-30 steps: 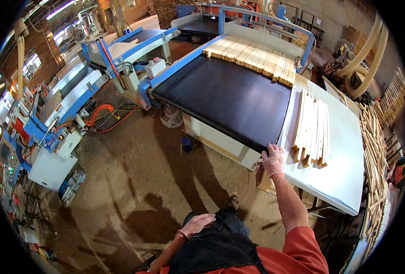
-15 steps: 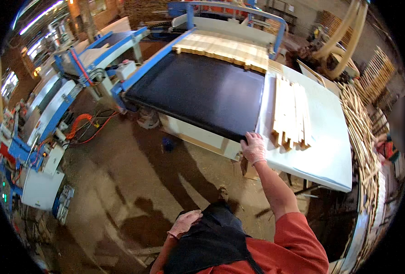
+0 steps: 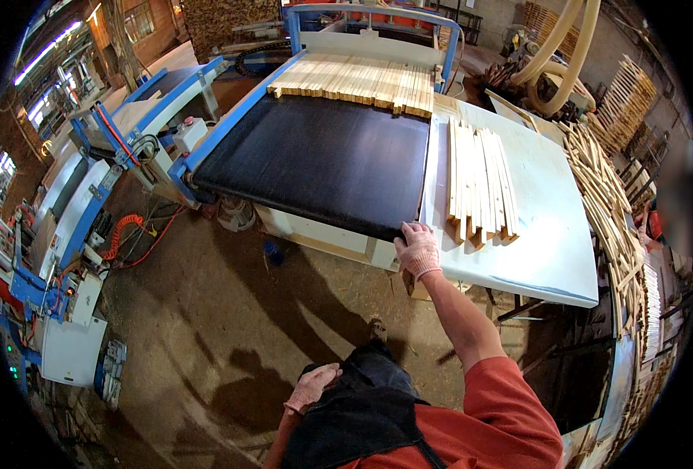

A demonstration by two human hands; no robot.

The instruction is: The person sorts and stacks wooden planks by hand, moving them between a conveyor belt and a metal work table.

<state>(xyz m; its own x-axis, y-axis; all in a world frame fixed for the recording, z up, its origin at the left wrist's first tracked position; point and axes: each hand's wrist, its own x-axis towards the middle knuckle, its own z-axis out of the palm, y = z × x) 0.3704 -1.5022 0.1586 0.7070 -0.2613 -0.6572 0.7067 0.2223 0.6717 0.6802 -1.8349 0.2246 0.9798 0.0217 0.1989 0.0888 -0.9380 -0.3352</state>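
My right hand (image 3: 419, 248), in a pale pinkish work glove, rests on the near right corner of a black conveyor belt (image 3: 323, 164). Its fingers lie bent over the corner, with nothing loose in them. Down by my lap, my left hand (image 3: 314, 386), gloved alike, lies with fingers stretched out against my dark apron (image 3: 354, 418). At the belt's far end a row of light wood strips (image 3: 350, 84) lies side by side, in front of the machine's blue frame. Just right of the belt, several more wood strips (image 3: 481, 184) lie lengthwise on a pale table (image 3: 550, 234).
A blue-and-white machine (image 3: 73, 289) stands at the left, with a coiled orange hose (image 3: 124, 234) beside it. Heaped thin sticks (image 3: 608, 211) line the right side. Thick pale ducts (image 3: 553, 55) hang at the back right. Another person, blurred, is at the far right edge.
The view has turned slightly, so the scene sits further left and a little higher. My right hand stays on the belt corner, and the left stays at the apron.
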